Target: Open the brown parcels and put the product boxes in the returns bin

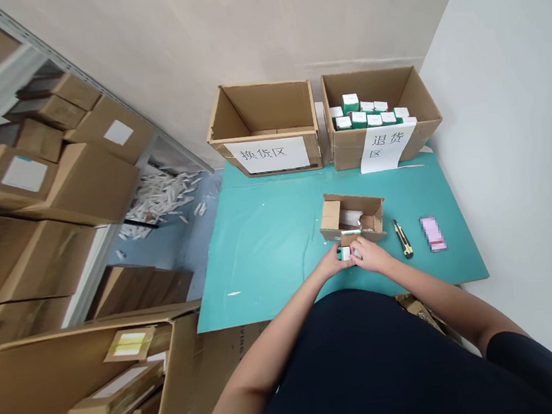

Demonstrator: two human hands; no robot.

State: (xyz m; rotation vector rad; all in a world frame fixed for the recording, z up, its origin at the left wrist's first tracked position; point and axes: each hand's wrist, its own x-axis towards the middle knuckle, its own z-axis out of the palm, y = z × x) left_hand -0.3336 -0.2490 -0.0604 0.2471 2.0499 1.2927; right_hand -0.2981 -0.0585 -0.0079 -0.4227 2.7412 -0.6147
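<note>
- Our left hand [332,262] and right hand [368,254] pinch a small white-and-green box [345,253] between them.
- Just far of them, an open cardboard carton [350,208] sits on a teal mat [261,255].
- To the right lie a utility knife [402,238] and a blurred pink card [432,233].
- At the far edge stand a labelled left carton [262,112] and a labelled right carton [415,95], the latter holding green-and-white boxes [358,114].
</note>
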